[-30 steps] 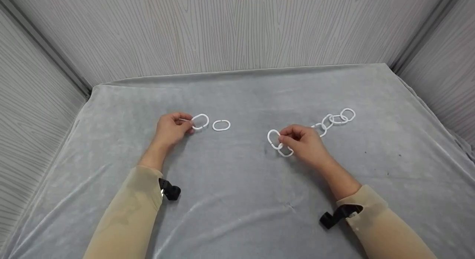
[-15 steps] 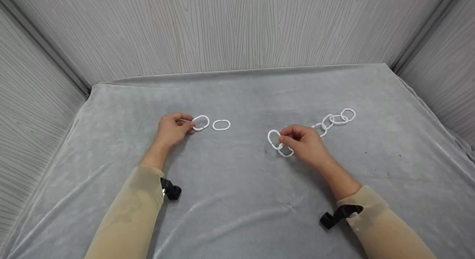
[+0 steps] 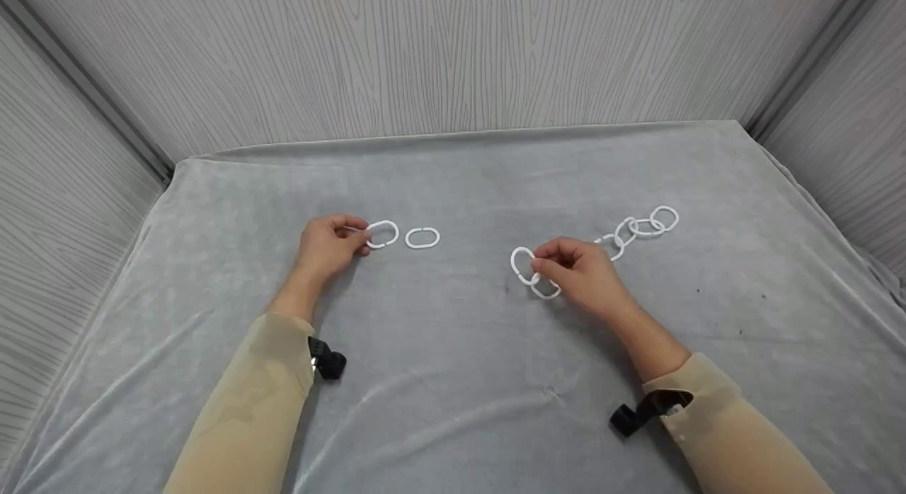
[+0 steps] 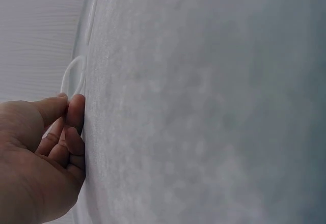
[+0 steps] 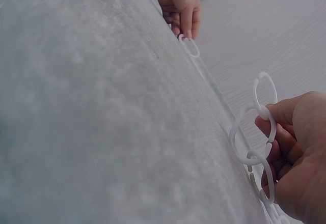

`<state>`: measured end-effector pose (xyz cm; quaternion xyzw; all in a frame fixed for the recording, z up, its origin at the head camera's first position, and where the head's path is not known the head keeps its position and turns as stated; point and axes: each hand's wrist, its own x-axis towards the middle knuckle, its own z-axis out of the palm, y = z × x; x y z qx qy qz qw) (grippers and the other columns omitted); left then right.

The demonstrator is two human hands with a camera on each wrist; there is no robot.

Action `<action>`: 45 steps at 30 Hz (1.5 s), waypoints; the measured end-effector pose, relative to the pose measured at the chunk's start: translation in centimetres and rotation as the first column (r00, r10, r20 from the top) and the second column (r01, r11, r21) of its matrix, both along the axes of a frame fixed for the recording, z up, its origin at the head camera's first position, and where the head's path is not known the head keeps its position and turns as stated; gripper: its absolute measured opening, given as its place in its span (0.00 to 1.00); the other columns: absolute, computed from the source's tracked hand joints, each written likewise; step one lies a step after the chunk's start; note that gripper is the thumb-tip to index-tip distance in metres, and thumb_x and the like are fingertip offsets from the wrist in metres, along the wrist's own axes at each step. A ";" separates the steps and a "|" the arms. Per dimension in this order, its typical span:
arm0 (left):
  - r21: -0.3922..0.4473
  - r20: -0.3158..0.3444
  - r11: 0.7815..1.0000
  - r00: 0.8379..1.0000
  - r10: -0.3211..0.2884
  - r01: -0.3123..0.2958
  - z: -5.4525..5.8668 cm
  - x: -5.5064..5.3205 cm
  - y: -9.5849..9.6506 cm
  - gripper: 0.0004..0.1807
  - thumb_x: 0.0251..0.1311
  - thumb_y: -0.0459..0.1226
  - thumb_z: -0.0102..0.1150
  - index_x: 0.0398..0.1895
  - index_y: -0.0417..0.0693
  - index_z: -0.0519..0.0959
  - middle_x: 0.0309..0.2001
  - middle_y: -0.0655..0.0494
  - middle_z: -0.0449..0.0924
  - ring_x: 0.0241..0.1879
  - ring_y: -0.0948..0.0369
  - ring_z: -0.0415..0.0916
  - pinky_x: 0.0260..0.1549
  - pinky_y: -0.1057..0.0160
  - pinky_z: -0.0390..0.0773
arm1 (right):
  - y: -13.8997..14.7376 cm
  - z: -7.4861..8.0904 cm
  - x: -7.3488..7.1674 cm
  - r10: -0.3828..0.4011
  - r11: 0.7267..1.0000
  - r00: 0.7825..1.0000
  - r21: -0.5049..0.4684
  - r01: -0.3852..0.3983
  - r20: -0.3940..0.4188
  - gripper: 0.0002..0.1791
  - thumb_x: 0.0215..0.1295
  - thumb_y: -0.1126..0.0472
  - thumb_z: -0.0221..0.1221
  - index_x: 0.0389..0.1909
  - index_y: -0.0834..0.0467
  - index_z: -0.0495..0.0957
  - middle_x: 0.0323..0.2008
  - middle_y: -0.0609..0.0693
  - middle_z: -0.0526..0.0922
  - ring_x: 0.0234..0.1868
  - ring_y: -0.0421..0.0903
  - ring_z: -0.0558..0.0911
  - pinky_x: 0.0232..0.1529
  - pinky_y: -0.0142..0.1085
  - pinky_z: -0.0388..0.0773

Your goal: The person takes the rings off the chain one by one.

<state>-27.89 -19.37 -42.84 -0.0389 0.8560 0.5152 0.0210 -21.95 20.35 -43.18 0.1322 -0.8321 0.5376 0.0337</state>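
Observation:
My left hand (image 3: 330, 245) pinches the near end of a white oval plastic ring (image 3: 383, 234) between thumb and fingers, low over the cloth. In the left wrist view this ring (image 4: 73, 76) stands tilted up from the fingertips. Just right of it lies a loose white ring (image 3: 422, 238), flat, with a small gap in its side. My right hand (image 3: 580, 273) pinches the end link (image 3: 522, 265) of a white plastic chain. A second link (image 3: 545, 290) hangs from that one, as the right wrist view also shows. Part of the chain is hidden behind the right hand.
Several more joined links (image 3: 645, 228) trail over the cloth to the far right. Soft grey cloth (image 3: 453, 381) covers the table, with shallow creases. Pale wood-grain panels (image 3: 453, 62) stand along the back and both sides. A black camera (image 3: 330, 363) sits on each wrist.

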 end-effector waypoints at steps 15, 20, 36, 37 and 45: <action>-0.032 -0.068 0.998 0.996 0.053 -0.055 1.0 0.8 0.2 0.15 0.74 0.34 0.62 0.57 0.35 0.84 0.49 0.43 0.84 0.37 0.56 0.86 0.34 0.72 0.81 | 0.0 -0.1 -0.1 -0.002 1.000 1.000 0.009 0.002 0.016 0.05 0.70 0.64 0.69 0.41 0.62 0.89 0.30 0.53 0.86 0.31 0.41 0.78 0.32 0.28 0.73; -0.014 -0.114 0.999 0.993 0.040 -0.042 2.0 1.1 1.5 0.15 0.73 0.36 0.64 0.57 0.36 0.85 0.48 0.44 0.85 0.37 0.56 0.88 0.32 0.71 0.79 | 0.2 -0.1 -0.1 0.006 1.000 1.000 -0.006 -0.006 0.022 0.04 0.69 0.66 0.69 0.41 0.64 0.88 0.30 0.53 0.85 0.30 0.40 0.78 0.31 0.28 0.73; 0.049 -0.192 0.962 0.948 -0.254 0.268 4.1 4.7 10.3 0.11 0.72 0.39 0.67 0.52 0.45 0.88 0.41 0.55 0.87 0.37 0.58 0.86 0.38 0.61 0.81 | 0.0 -0.1 -0.1 0.012 1.000 1.000 -0.024 -0.012 0.015 0.05 0.69 0.67 0.69 0.41 0.66 0.87 0.30 0.54 0.85 0.29 0.39 0.77 0.30 0.28 0.72; 0.058 -0.198 0.957 0.943 -0.268 0.285 4.1 4.9 10.7 0.11 0.72 0.38 0.67 0.52 0.44 0.88 0.41 0.55 0.88 0.37 0.58 0.86 0.39 0.61 0.82 | 0.0 -0.1 -0.1 0.010 1.000 1.000 -0.023 -0.010 0.012 0.06 0.69 0.67 0.69 0.41 0.66 0.87 0.30 0.54 0.85 0.29 0.39 0.77 0.30 0.28 0.72; 0.111 -0.185 0.928 0.925 -0.332 0.356 3.5 5.8 13.5 0.11 0.71 0.38 0.69 0.51 0.44 0.88 0.39 0.55 0.89 0.35 0.58 0.86 0.37 0.62 0.81 | -0.1 -0.1 0.0 0.002 1.000 1.000 -0.007 -0.002 -0.008 0.05 0.68 0.66 0.70 0.41 0.63 0.88 0.31 0.53 0.86 0.30 0.40 0.78 0.32 0.28 0.73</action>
